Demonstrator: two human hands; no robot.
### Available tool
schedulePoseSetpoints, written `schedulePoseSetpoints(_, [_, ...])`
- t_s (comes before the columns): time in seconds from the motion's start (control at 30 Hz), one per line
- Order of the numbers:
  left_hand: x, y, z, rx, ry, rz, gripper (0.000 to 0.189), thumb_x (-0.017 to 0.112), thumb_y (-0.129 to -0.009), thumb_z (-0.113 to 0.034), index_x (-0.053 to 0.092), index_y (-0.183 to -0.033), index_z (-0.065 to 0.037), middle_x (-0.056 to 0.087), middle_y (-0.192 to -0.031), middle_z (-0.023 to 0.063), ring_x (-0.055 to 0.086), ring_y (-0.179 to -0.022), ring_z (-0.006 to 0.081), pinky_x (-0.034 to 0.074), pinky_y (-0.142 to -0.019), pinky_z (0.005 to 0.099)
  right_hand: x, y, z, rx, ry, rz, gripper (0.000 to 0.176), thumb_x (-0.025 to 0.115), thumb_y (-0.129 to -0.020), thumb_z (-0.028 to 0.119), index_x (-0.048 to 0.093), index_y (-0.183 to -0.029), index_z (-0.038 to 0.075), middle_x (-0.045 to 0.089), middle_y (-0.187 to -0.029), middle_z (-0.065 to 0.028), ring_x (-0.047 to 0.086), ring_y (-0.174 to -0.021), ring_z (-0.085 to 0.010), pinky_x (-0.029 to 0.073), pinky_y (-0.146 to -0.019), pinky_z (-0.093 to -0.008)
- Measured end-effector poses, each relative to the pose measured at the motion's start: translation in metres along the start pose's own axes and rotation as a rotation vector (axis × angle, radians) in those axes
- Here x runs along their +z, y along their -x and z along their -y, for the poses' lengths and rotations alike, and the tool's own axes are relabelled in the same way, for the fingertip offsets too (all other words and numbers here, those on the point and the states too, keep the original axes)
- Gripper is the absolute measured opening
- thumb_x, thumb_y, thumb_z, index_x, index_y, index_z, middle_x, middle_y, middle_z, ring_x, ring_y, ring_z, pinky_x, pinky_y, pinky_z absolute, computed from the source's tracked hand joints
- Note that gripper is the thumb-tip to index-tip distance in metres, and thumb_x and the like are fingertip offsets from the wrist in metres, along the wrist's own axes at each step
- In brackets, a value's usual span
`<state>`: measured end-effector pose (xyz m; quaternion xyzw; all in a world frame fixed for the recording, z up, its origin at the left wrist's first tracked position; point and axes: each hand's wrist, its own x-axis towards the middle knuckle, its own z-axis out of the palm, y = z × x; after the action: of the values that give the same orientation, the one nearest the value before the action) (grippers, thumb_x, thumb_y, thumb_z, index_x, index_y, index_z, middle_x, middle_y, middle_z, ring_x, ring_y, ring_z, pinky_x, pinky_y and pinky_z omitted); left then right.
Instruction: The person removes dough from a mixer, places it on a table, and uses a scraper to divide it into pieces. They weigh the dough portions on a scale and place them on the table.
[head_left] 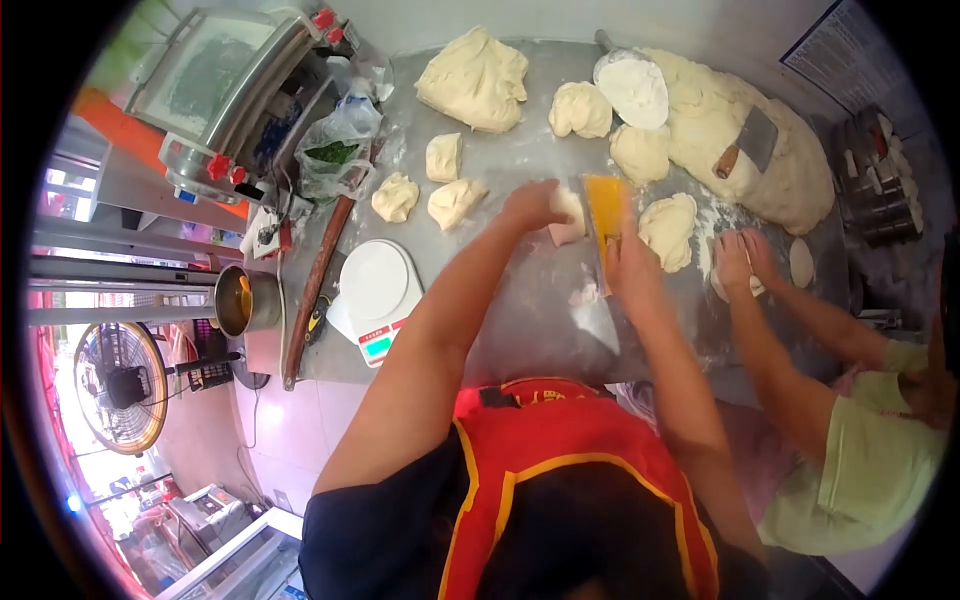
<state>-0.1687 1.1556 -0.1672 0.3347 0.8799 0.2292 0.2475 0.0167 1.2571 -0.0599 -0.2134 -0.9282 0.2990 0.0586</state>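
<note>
My left hand (533, 206) is closed around a small piece of dough (568, 212) in the middle of the metal table. Just to its right, my right hand (634, 266) grips a yellow dough scraper (603, 200), which stands on edge and is a little blurred. A floured lump of dough (667, 231) lies right of the scraper. Several smaller dough pieces (455, 203) rest left of my left hand. Nearer my left forearm is a white kitchen scale (376, 280) with a lit display and nothing on its plate.
A large dough mass (770, 165) with a wooden-handled metal scraper (755, 140) on it fills the back right. Beside it sits a scoop of flour (635, 90). A co-worker's hands (743, 262) press dough at right. A rolling pin (318, 290) and pot (246, 302) are at left.
</note>
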Motion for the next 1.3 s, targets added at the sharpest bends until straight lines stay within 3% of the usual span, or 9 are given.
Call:
schedulePoseSetpoints(0.43, [0.007, -0.001, -0.02, -0.225, 0.067, -0.031, 0.059, 0.069, -0.068, -0.037, 0.052, -0.119, -0.013, 0.06, -0.112, 0.015, 0.058, -0.102, 0.0318, 0.046, -0.083, 0.0403, 0.042, -0.052, -0.018, -0.047, 0.18, 0.165, 0.086, 0.053, -0.077, -0.001, 0.005, -0.147, 0.015, 0.062, -0.081, -0.0231, 0.06, -0.073, -0.0404, 0.046, -0.062, -0.0469])
schedulePoseSetpoints(0.67, [0.009, 0.066, -0.024, -0.17, 0.22, -0.353, 0.047, 0.068, -0.073, -0.031, 0.053, -0.113, -0.011, 0.061, -0.099, 0.0152, 0.06, -0.093, 0.0315, 0.048, -0.076, 0.0401, 0.05, -0.064, -0.022, -0.041, 0.195, 0.125, 0.086, 0.056, -0.078, 0.005, 0.005, -0.147, 0.015, 0.062, -0.079, -0.0241, 0.061, -0.074, -0.0421, 0.046, -0.064, -0.0475])
schedulePoseSetpoints(0.77, [0.002, 0.119, 0.006, -0.136, 0.219, -0.712, 0.042, 0.071, -0.073, -0.029, 0.055, -0.108, -0.01, 0.062, -0.092, 0.0145, 0.062, -0.084, 0.0271, 0.049, -0.071, 0.0372, 0.05, -0.062, -0.026, -0.073, 0.177, 0.112, 0.086, 0.058, -0.078, 0.01, 0.006, -0.147, 0.016, 0.062, -0.075, -0.0246, 0.06, -0.073, -0.0431, 0.046, -0.064, -0.0485])
schedulePoseSetpoints(0.9, [-0.043, 0.199, 0.068, -0.334, 0.428, -0.914, 0.03, 0.073, -0.075, -0.02, 0.057, -0.095, -0.004, 0.062, -0.077, 0.0062, 0.056, -0.065, 0.0119, 0.045, -0.06, 0.0263, 0.05, -0.062, -0.022, -0.107, 0.2, 0.055, 0.084, 0.058, -0.08, 0.017, 0.007, -0.147, 0.018, 0.061, -0.072, -0.0264, 0.059, -0.07, -0.0452, 0.046, -0.064, -0.0501])
schedulePoseSetpoints(1.0, [-0.062, 0.244, 0.116, -0.515, 0.689, -1.024, 0.03, 0.071, -0.078, -0.026, 0.058, -0.091, -0.002, 0.062, -0.071, 0.0052, 0.054, -0.055, 0.0115, 0.044, -0.055, 0.0266, 0.05, -0.061, -0.019, -0.102, 0.214, 0.072, 0.081, 0.055, -0.082, 0.016, 0.006, -0.147, 0.019, 0.061, -0.073, -0.0273, 0.059, -0.071, -0.0461, 0.045, -0.065, -0.0512])
schedulePoseSetpoints(1.1, [-0.059, 0.27, 0.168, -0.605, 0.645, -0.907, 0.037, 0.07, -0.079, -0.035, 0.06, -0.094, -0.003, 0.063, -0.072, 0.0073, 0.054, -0.05, 0.0121, 0.044, -0.052, 0.0273, 0.055, -0.06, -0.021, -0.105, 0.231, 0.064, 0.079, 0.052, -0.083, 0.012, 0.006, -0.147, 0.018, 0.061, -0.074, -0.0264, 0.059, -0.072, -0.0453, 0.045, -0.065, -0.0509])
schedulePoseSetpoints(1.2, [-0.069, 0.287, 0.185, -0.687, 0.148, -0.695, 0.046, 0.067, -0.079, -0.043, 0.062, -0.104, -0.004, 0.065, -0.072, 0.0091, 0.058, -0.052, 0.0141, 0.045, -0.054, 0.0292, 0.056, -0.062, -0.031, -0.176, 0.153, 0.068, 0.077, 0.05, -0.083, 0.011, 0.007, -0.147, 0.018, 0.061, -0.076, -0.0261, 0.059, -0.073, -0.0439, 0.045, -0.066, -0.0499])
schedulePoseSetpoints(1.23, [-0.088, 0.295, 0.164, -0.741, 0.252, -0.564, 0.058, 0.063, -0.077, -0.055, 0.06, -0.114, -0.01, 0.065, -0.105, 0.0159, 0.06, -0.101, 0.0332, 0.046, -0.084, 0.0407, 0.054, -0.061, -0.027, -0.165, 0.176, 0.077, 0.077, 0.049, -0.083, 0.011, 0.007, -0.147, 0.017, 0.061, -0.077, -0.0258, 0.059, -0.073, -0.0437, 0.045, -0.066, -0.0493])
schedulePoseSetpoints(1.3, [-0.089, 0.304, 0.169, -0.708, 0.203, -0.73, 0.056, 0.062, -0.078, -0.053, 0.061, -0.114, -0.01, 0.065, -0.105, 0.0157, 0.06, -0.1, 0.0339, 0.047, -0.084, 0.0411, 0.049, -0.059, -0.017, -0.148, 0.222, 0.101, 0.075, 0.048, -0.083, 0.01, 0.009, -0.147, 0.017, 0.062, -0.08, -0.0254, 0.059, -0.075, -0.0431, 0.045, -0.067, -0.0482])
